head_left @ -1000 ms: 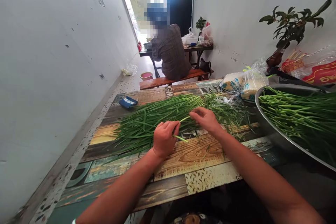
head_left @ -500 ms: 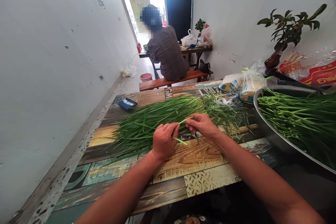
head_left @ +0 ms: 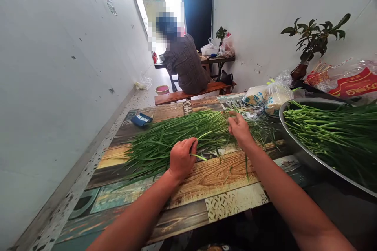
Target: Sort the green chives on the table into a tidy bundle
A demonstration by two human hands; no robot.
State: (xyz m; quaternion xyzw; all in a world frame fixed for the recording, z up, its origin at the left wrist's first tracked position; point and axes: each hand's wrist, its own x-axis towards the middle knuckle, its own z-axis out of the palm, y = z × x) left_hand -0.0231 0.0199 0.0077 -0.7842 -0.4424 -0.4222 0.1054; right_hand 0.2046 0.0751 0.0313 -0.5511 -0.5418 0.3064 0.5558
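Observation:
My left hand (head_left: 182, 156) is closed around a few garlic chives (head_left: 204, 135); one pale stem end sticks up to the right and another points down beneath the fist. Beyond it lies a wide heap of garlic chives (head_left: 176, 129), leaves to the left, pale ends to the right. My right hand (head_left: 240, 128) hovers by those pale ends, index finger stretched out, with no stem visible in its fingers. Under that wrist is a thin green strip (head_left: 246, 168). Loose trimmings (head_left: 262, 131) are scattered to the right of the heap.
A large metal basin (head_left: 306, 157) of chives stands at the right. Bagged packages (head_left: 275, 100), a potted plant (head_left: 300, 70) and a red package (head_left: 353, 84) are behind it. A blue box (head_left: 141, 119) lies far left. Another person (head_left: 188, 62) sits on a bench (head_left: 179, 96).
My right hand has left the stem held by my left hand and moved right and slightly up, its fingers parting. A thin green strip now shows below it. My left hand keeps its hold.

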